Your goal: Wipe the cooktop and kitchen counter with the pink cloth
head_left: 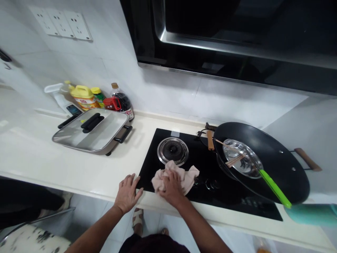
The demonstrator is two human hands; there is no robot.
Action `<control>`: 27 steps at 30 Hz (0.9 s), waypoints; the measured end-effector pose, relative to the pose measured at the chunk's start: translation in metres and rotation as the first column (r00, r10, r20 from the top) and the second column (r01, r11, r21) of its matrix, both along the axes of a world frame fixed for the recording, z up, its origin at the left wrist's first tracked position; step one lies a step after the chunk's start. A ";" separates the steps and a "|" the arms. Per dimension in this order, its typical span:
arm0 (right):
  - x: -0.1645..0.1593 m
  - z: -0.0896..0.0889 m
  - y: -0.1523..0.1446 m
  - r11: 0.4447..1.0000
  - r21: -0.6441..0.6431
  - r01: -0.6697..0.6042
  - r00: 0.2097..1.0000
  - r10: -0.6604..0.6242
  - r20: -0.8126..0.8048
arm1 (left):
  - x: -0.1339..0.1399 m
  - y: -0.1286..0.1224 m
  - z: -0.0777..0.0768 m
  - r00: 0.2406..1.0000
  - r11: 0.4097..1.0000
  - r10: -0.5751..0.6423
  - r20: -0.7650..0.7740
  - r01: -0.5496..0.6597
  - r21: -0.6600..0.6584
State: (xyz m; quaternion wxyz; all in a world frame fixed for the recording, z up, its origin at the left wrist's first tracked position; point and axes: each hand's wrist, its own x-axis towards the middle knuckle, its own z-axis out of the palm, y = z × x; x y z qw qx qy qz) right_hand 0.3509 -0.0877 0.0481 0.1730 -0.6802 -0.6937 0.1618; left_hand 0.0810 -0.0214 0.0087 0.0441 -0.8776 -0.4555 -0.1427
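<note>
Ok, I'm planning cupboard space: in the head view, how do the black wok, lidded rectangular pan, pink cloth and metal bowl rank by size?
1. Black wok
2. Lidded rectangular pan

Pink cloth and metal bowl: too alike to rank; the right hand covers part of the cloth.

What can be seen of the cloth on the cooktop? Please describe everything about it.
The cloth is pale pink and looks like soft fabric. It lies crumpled in folds on the black cooktop, at the near edge of the left burner, with one corner spread out to the right. The right hand rests on top, covering its middle; whether it is gripped is unclear.
</note>
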 end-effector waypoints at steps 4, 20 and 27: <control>0.055 0.020 0.013 0.967 -0.098 0.235 0.953 -0.209 0.218 | 0.001 -0.001 0.002 1.000 1.000 0.007 0.027 -0.006 -0.029; 0.211 0.039 0.021 0.781 -0.377 0.498 0.849 -0.351 0.395 | 0.003 -0.001 0.001 1.000 0.998 0.011 0.014 -0.011 -0.055; 0.201 0.041 -0.032 0.784 -0.479 0.396 0.908 -0.254 0.335 | 0.002 0.000 0.001 1.000 0.999 0.004 0.026 -0.003 -0.035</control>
